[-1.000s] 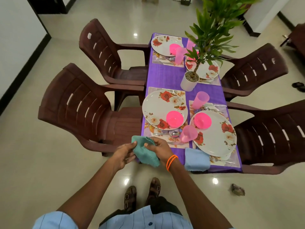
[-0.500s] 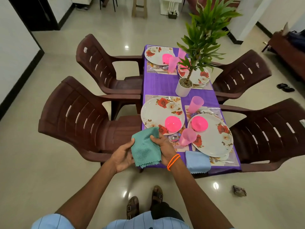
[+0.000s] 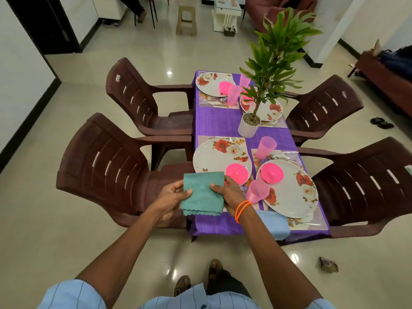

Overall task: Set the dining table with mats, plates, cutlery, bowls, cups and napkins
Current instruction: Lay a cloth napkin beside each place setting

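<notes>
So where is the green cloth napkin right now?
In the head view, the folded green cloth napkin is held between the left hand and right hand, over the near left corner of the purple-clothed table, beside the pink plastic bowl.

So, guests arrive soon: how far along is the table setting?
Done: four floral plates with pink bowls and cups on mats; a light blue napkin lies by the near right plate. In hand: left hand and right hand hold a folded teal cloth napkin over the near left place. Far places show no napkins.
</notes>
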